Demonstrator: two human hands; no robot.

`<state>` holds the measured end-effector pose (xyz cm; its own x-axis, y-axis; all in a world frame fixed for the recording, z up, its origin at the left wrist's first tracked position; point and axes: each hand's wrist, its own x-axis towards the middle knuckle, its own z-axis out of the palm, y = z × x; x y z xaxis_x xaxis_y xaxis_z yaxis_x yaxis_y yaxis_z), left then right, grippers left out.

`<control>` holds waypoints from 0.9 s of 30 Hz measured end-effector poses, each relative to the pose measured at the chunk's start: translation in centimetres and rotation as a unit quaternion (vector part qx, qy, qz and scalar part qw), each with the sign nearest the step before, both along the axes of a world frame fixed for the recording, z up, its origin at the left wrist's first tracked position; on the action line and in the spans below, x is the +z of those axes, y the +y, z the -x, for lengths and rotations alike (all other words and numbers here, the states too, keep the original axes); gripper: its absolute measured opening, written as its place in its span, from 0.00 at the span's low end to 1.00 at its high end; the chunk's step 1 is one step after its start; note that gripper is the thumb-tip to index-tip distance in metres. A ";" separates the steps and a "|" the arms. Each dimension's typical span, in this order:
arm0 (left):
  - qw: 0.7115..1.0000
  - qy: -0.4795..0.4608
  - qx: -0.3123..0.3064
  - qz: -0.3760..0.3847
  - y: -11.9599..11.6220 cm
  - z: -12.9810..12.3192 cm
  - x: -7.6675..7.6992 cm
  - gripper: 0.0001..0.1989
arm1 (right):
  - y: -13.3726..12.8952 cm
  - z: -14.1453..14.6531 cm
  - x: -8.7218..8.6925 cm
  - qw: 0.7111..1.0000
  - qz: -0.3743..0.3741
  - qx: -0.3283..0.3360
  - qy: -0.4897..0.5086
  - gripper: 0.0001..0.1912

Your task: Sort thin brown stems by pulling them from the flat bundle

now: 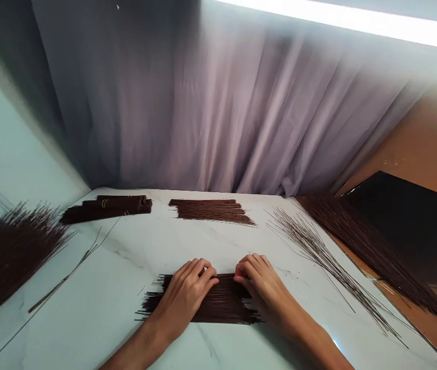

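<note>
A flat layer of thin dark brown sticks [222,303] lies crosswise on the white table in front of me, its ends uneven on both sides. Over the left part of this layer rests my left hand [189,285], fingers curled and thumb near the index finger at the far edge. My right hand [259,280] is closed at the far right corner, fingertips pinched together on the outermost sticks. The fingers partly hide what they grip.
Behind lie a smaller stick layer [211,210] and tied dark bundles [110,208]. A large brown pile [14,252] sits left, near a few loose strands [64,280]. Loose sticks [330,262] fan out at right, beside a long bundle [372,246]. A curtain [203,103] hangs behind.
</note>
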<state>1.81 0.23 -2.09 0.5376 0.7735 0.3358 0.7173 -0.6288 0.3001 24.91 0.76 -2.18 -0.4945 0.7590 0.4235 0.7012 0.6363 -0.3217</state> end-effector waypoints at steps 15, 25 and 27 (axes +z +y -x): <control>1.000 -0.029 0.004 0.004 -0.7 -0.4 1.4 0.12 | 0.9 0.2 1.4 0.972 0.106 -0.059 0.201 0.24; 0.999 -0.020 0.011 -0.048 -0.6 0.0 0.9 0.11 | 15.6 0.7 -0.7 0.993 -0.003 -0.116 0.021 0.13; 0.998 -0.014 0.007 -0.061 -0.5 0.0 0.7 0.11 | 17.2 1.1 -1.0 0.991 -0.023 -0.131 -0.022 0.15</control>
